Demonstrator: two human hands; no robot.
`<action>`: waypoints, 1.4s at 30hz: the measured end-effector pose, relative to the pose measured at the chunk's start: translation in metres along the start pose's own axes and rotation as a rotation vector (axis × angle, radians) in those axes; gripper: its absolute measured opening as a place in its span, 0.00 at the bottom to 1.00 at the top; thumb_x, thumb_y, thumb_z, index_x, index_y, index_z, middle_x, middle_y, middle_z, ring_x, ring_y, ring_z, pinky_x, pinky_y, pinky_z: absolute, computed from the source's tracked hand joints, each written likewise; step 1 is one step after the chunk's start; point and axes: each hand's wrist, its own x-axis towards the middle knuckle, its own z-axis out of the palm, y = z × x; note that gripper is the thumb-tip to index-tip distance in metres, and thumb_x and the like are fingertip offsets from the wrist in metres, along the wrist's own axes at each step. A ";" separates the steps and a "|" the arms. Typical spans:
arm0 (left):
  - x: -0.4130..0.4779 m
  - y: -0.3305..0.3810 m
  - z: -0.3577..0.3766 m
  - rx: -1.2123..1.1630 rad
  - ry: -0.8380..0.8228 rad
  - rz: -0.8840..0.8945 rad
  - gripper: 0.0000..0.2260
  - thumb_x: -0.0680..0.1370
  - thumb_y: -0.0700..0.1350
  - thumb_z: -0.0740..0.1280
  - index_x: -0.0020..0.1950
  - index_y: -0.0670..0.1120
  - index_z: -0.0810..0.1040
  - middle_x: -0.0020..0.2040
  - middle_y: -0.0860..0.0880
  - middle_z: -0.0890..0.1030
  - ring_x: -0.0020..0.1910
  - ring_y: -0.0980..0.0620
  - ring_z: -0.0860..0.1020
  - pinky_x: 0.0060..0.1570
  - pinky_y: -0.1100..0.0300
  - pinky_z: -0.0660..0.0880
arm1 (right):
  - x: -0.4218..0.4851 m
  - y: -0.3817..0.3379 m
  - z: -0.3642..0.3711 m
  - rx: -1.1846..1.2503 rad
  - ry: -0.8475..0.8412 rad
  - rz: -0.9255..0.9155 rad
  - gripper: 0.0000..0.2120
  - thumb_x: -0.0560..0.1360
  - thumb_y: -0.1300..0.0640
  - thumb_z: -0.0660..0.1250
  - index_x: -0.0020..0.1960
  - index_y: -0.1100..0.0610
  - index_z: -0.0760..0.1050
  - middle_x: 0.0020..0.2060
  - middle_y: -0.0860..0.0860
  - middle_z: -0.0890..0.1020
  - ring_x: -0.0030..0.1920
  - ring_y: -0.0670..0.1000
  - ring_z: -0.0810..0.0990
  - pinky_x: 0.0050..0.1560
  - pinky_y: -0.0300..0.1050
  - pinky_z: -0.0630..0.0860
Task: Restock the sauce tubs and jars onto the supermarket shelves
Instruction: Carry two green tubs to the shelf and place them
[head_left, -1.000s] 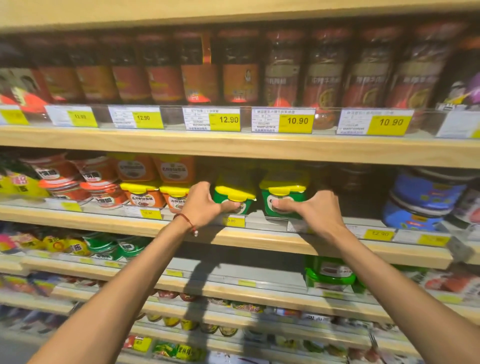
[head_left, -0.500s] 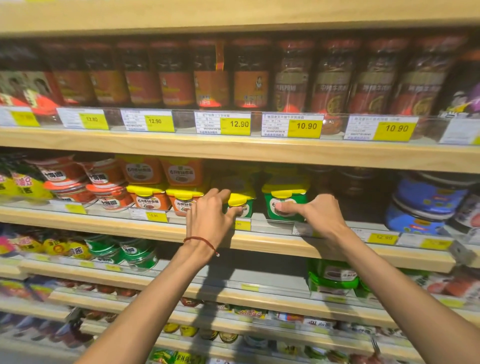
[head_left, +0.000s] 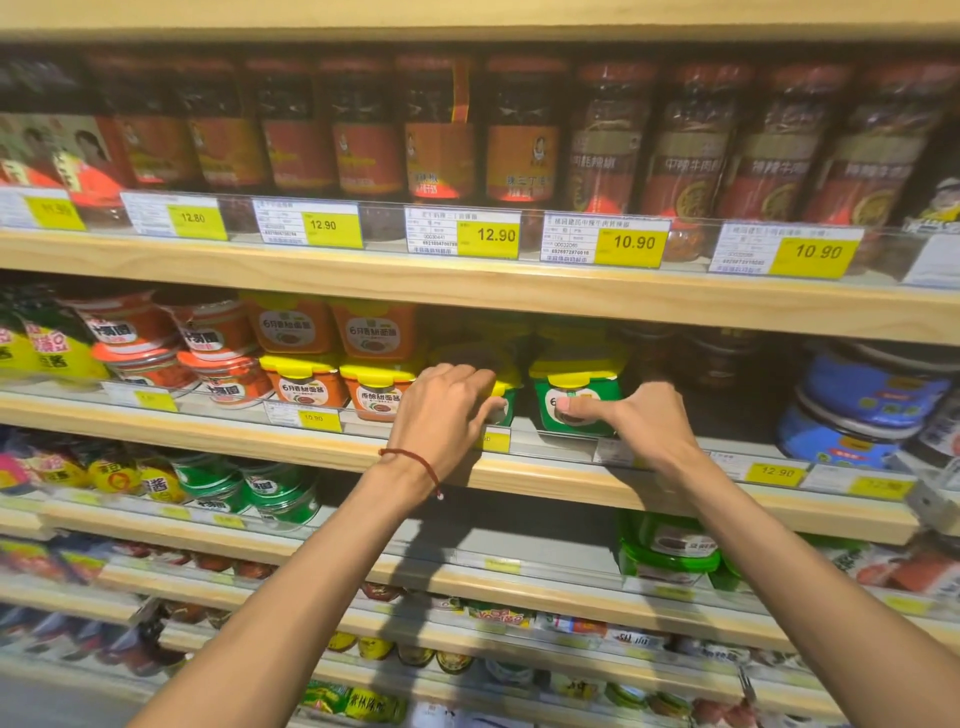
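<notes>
Your right hand (head_left: 649, 423) has its grip on the green tub (head_left: 571, 427) with the yellow lid: the thumb is pressed flat on the front label and the fingers are curled at its right side. That tub stands at the front of the wooden shelf (head_left: 545, 475). Just left of it is a second green tub (head_left: 508, 397), mostly hidden under your left hand (head_left: 447, 415), whose grip is curled over its lid, thumb on the front. Further left of the green tub, orange tubs (head_left: 311, 384) are stacked two high. Well to its right sit blue tubs (head_left: 857, 410). Above it, red-labelled jars (head_left: 519, 135) line up behind yellow price tags (head_left: 631, 241).
</notes>
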 end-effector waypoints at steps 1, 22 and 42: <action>0.000 -0.002 -0.002 0.014 -0.011 0.025 0.10 0.80 0.51 0.68 0.53 0.45 0.80 0.46 0.46 0.83 0.45 0.45 0.79 0.48 0.53 0.76 | 0.000 0.000 0.000 -0.004 -0.001 -0.002 0.26 0.66 0.41 0.81 0.28 0.59 0.73 0.23 0.49 0.73 0.28 0.46 0.67 0.31 0.43 0.59; -0.006 -0.008 -0.010 -0.115 -0.018 0.147 0.17 0.76 0.42 0.70 0.65 0.44 0.79 0.57 0.46 0.84 0.56 0.46 0.80 0.58 0.51 0.78 | 0.009 0.000 0.003 -0.152 -0.189 -0.025 0.23 0.64 0.41 0.83 0.38 0.60 0.82 0.31 0.49 0.81 0.34 0.50 0.76 0.36 0.46 0.68; -0.024 -0.014 -0.020 -0.074 -0.030 0.239 0.15 0.77 0.46 0.67 0.63 0.45 0.80 0.55 0.48 0.82 0.51 0.48 0.78 0.48 0.53 0.74 | -0.034 0.000 0.028 -0.525 0.103 -0.272 0.21 0.78 0.43 0.70 0.62 0.57 0.71 0.57 0.55 0.79 0.58 0.57 0.77 0.52 0.49 0.72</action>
